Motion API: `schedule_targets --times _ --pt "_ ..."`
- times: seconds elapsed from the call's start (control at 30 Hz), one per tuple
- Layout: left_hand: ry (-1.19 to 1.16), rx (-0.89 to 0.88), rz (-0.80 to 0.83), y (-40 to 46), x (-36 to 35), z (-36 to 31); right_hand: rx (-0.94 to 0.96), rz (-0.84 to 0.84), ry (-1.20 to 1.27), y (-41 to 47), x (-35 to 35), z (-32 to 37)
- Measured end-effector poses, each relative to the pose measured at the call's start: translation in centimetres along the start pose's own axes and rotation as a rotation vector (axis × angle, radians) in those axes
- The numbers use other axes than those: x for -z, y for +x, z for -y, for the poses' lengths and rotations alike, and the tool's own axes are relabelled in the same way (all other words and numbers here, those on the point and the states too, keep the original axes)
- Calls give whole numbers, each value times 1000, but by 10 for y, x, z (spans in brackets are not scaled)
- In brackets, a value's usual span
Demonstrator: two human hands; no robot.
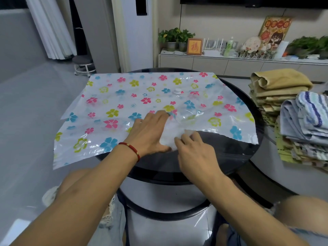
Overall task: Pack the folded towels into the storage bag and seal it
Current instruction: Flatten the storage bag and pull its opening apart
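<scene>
A flat plastic storage bag (113, 103) printed with pink, blue and yellow flowers lies spread over a round black table (245, 153). A white round valve (178, 91) sits on its top side. My left hand (149, 132) rests flat on the bag near its front edge, fingers apart. My right hand (193, 148) pinches the bag's front edge beside it, lifting the upper sheet a little. Folded towels (276, 86) in tan, and blue striped ones (308, 112), are stacked to the right of the table.
A low white cabinet (209, 63) with potted plants, a framed picture and bottles runs along the back wall. A tall white air conditioner (136, 32) stands behind the table. A small round stool (83, 66) is at the back left. My knees are under the table.
</scene>
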State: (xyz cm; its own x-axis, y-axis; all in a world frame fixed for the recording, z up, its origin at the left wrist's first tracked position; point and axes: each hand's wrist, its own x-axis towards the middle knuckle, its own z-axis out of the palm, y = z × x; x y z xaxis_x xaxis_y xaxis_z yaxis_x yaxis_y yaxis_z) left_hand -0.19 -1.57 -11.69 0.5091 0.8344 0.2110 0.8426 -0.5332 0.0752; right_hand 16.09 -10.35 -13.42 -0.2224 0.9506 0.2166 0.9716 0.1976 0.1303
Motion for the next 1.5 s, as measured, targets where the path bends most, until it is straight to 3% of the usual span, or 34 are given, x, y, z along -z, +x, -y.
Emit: schedule_targets --times 0.1,0.17,0.33,0.43,0.53,0.63,0.7,0.77,0.9,1.1,1.17,1.3,1.4,1.5 --pt "-59 100 -27 3 5 -1 -147 93 38 -6 -3 8" --pt "-74 123 -34 2 5 -4 -214 63 84 1 0 3" --pt "-44 61 -7 -6 1 -7 -22 -57 2 27 17 -24" --pt "-18 88 -38 -6 2 -5 -203 -70 44 23 19 -40" --pt "-60 178 -61 -3 7 1 -352 104 287 2 12 -52" --pt "-113 244 -93 0 13 7 -550 321 738 -2 16 -75" --pt "-123 227 -98 -1 13 5 -563 365 831 -4 20 -85" --pt "-110 193 -82 -3 11 0 -435 283 706 -8 22 -82" --pt "-52 144 -54 -9 5 -5 -129 -145 353 0 22 -75" --pt "-20 161 -78 -8 6 -1 -441 31 242 -12 17 -99" --pt "-57 207 -93 -5 8 5 -534 124 408 -22 8 -99" --pt "-156 253 -123 -2 12 16 -821 211 1011 -31 4 -118" --pt "-135 205 -120 -5 8 11 -674 191 815 -34 6 -119" --pt "-88 184 -91 -7 4 10 -456 -84 645 -29 13 -113"
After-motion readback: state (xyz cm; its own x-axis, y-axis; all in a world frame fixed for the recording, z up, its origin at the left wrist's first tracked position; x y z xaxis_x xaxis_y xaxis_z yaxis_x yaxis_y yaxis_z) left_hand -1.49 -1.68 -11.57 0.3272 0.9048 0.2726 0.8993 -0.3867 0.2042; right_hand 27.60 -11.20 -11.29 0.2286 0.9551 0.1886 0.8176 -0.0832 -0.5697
